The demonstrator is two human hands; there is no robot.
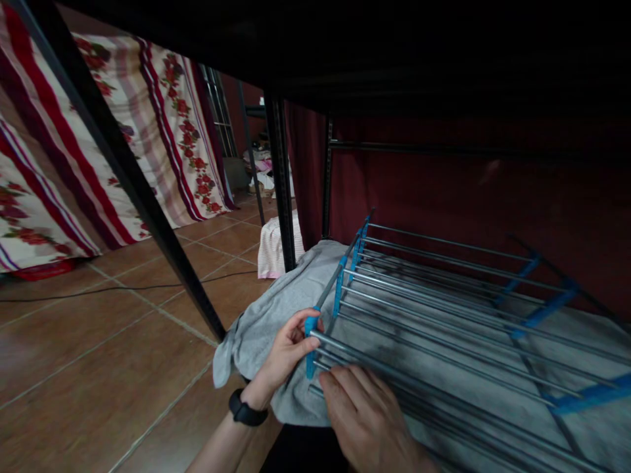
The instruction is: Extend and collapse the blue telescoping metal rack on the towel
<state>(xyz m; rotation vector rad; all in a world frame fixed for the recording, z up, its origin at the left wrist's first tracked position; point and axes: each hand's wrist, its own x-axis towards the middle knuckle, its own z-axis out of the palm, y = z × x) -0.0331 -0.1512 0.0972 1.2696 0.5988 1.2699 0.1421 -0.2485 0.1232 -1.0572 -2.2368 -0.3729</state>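
Rack (424, 299) has gray mtl. rods (362, 354) w/ blue joints (338, 287).

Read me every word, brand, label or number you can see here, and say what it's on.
None can be read.
Wristband: black, no lettering shows.
Blue rack connectors: no marking can be made out.
Items heaped in the background: too small and blurred to tell.

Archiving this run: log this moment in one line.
left hand: pinches blue bracket | right hand: at metal rods | drying rack: on gray cloth | rest: black frame, floral curtain
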